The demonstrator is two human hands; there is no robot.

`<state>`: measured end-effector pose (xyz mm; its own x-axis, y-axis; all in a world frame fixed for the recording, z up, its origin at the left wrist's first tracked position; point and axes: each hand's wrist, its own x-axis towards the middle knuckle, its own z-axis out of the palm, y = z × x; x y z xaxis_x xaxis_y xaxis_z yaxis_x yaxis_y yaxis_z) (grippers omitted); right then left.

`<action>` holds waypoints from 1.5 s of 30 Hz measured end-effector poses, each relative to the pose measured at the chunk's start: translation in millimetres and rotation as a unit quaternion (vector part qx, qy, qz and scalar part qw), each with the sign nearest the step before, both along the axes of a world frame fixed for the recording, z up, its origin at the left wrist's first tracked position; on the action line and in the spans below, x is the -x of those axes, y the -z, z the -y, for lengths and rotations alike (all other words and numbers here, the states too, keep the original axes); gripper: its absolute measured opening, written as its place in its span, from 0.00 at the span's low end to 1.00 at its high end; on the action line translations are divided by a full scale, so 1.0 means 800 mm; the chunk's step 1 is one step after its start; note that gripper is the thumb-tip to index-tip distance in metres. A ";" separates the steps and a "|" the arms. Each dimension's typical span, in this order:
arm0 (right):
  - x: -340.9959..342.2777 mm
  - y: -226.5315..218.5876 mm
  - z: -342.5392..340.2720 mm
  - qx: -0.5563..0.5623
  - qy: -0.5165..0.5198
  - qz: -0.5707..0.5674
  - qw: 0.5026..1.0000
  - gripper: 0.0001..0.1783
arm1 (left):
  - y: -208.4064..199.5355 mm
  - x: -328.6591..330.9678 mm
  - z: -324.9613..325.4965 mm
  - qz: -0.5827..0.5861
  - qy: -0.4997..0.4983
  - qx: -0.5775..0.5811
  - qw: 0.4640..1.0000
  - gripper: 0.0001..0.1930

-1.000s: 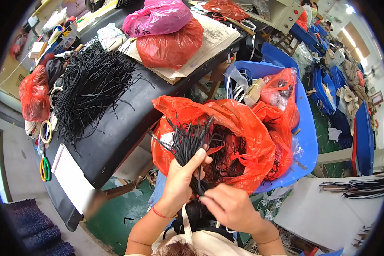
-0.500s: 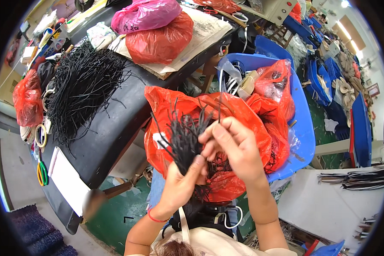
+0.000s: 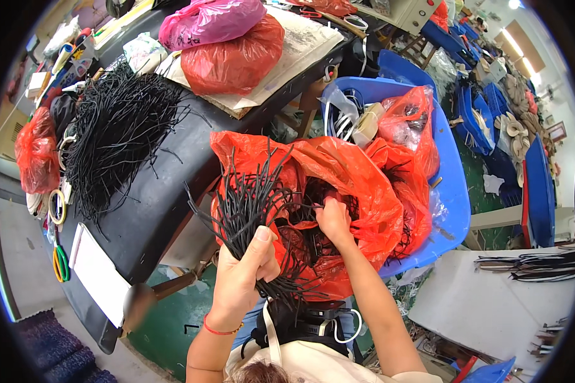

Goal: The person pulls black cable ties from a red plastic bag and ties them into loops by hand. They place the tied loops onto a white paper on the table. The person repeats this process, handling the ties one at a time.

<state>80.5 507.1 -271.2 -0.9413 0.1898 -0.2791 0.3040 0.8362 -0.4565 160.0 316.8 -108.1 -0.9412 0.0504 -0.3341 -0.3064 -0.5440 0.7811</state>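
Moved since half a second ago: the right hand, from beside the bundle of black cords down into the mouth of the open red bag. Left to right, as I see them: scissors, green and yellow handles, at the edge of the dark bench; one loose heap of black cords, on the bench; the left hand, clamped round the bundle, cord ends fanning over the bag's left side; the right hand, apart from the left, fingers bunched, whether gripping any strand I cannot tell; one blue tub, partly behind the bag.
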 end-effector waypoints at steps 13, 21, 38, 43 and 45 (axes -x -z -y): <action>-0.026 -0.084 -0.058 0.385 0.031 0.030 0.922 0.12 | 0.007 -0.001 -0.006 0.013 0.014 -0.007 1.000 0.12; -0.050 -0.138 -0.045 0.220 0.048 -0.171 0.959 0.08 | 0.006 0.001 -0.014 0.016 0.018 -0.001 1.000 0.09; -0.005 -0.039 -0.033 -0.036 -0.076 -0.088 0.993 0.19 | 0.004 0.001 -0.009 0.004 -0.007 -0.030 1.000 0.11; 0.011 0.017 -0.001 -0.096 -0.085 -0.012 0.992 0.14 | 0.010 -0.002 -0.007 0.014 0.020 0.014 1.000 0.11; 0.006 0.013 -0.003 -0.069 -0.063 -0.018 0.995 0.13 | 0.015 -0.002 -0.002 0.012 0.013 0.002 1.000 0.11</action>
